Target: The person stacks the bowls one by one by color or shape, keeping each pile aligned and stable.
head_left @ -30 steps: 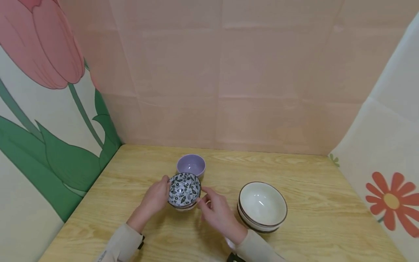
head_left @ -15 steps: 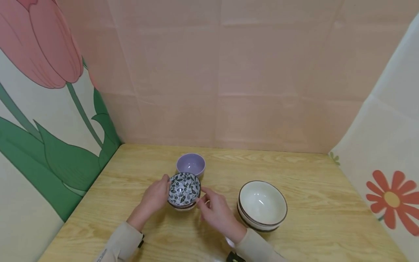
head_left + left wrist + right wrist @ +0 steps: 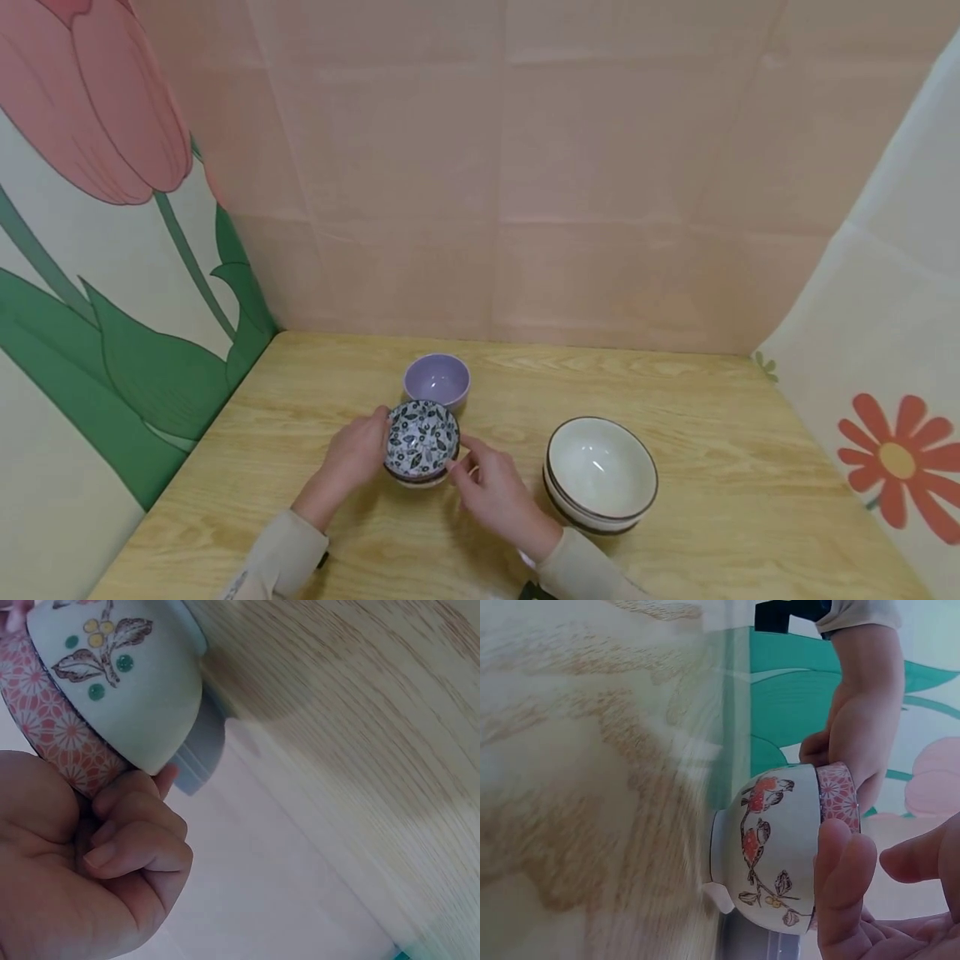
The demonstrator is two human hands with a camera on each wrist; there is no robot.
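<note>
A small bowl (image 3: pixel 422 440) with a dark leaf print inside and a pink flower print outside sits nested in a white bowl (image 3: pixel 772 847) painted with a branch. At its left side, my left hand (image 3: pixel 358 447) grips the rim, thumb on top and fingers curled below in the left wrist view. My right hand (image 3: pixel 497 492) holds the opposite side of the rim, with the thumb over the edge and the fingers against the outer wall. In the right wrist view, the white bowl's foot is close over the wooden table (image 3: pixel 592 787).
A purple bowl (image 3: pixel 437 379) stands just behind the nested pair. To the right is a stack of larger cream bowls (image 3: pixel 600 467) with dark rims. A pink cloth (image 3: pixel 495 167) hangs behind the table, with flower-printed cloths on both sides.
The printed bowl has dropped slightly toward me, and both hands have shifted a little with it. The purple bowl and the cream stack have stayed in place.
</note>
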